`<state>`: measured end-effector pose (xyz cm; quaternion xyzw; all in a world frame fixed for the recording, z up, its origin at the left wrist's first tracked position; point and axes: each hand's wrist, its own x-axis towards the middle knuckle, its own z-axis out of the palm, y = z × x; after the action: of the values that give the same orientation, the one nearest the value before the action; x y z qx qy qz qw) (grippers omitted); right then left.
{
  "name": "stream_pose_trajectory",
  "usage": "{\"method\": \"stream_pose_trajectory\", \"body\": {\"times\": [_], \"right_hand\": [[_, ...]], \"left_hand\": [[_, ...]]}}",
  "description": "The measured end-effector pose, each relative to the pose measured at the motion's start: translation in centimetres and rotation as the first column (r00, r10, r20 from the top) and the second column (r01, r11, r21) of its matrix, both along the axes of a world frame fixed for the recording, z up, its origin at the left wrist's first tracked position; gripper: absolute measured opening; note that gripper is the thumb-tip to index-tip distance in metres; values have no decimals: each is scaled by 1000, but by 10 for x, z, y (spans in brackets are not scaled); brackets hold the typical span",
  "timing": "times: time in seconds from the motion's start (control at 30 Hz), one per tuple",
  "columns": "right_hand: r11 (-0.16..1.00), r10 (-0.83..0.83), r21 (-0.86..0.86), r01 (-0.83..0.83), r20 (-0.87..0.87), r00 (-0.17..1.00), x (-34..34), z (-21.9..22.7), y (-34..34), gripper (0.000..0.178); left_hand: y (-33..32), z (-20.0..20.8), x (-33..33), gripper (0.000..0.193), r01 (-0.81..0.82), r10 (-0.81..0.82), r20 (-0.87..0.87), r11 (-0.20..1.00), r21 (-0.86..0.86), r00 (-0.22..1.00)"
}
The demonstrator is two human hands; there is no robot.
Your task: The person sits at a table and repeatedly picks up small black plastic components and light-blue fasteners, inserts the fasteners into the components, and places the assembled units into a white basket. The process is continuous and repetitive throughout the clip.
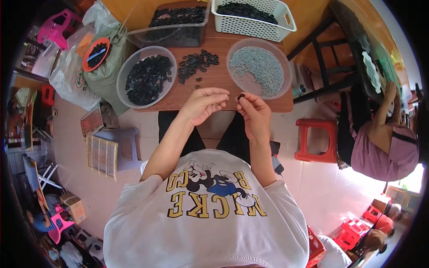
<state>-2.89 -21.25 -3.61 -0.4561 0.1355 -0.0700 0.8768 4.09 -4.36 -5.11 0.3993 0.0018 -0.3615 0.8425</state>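
Observation:
My right hand (254, 111) pinches a small black ring-shaped part (241, 96) between thumb and fingertips, just above the near edge of the wooden table (223, 85). My left hand (203, 103) hovers beside it with fingers loosely curled, holding nothing I can make out. A loose pile of black ring parts (195, 62) lies on the table ahead of my left hand. One clear round bowl (145, 77) at the left holds black parts. Another round bowl (259, 67) at the right holds small grey metal pieces.
A clear rectangular tub (172, 24) and a white slotted basket (254, 18), both with black parts, stand at the table's far side. Sacks (85, 67) and a grey stool (118, 145) sit at the left. A red stool (315, 140) and another seated person (380, 138) are at the right.

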Motion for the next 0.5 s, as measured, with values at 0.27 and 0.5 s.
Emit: {"method": "stream_pose_trajectory", "body": {"times": [0.27, 0.5], "right_hand": [[955, 94, -280, -94, -16, 995, 5, 18, 32, 15], [943, 131, -306, -131, -22, 991, 3, 21, 40, 14]], "left_hand": [[24, 16, -19, 20, -184, 182, -38, 981, -67, 983], [24, 19, -26, 22, -238, 229, -108, 968, -77, 967]]}}
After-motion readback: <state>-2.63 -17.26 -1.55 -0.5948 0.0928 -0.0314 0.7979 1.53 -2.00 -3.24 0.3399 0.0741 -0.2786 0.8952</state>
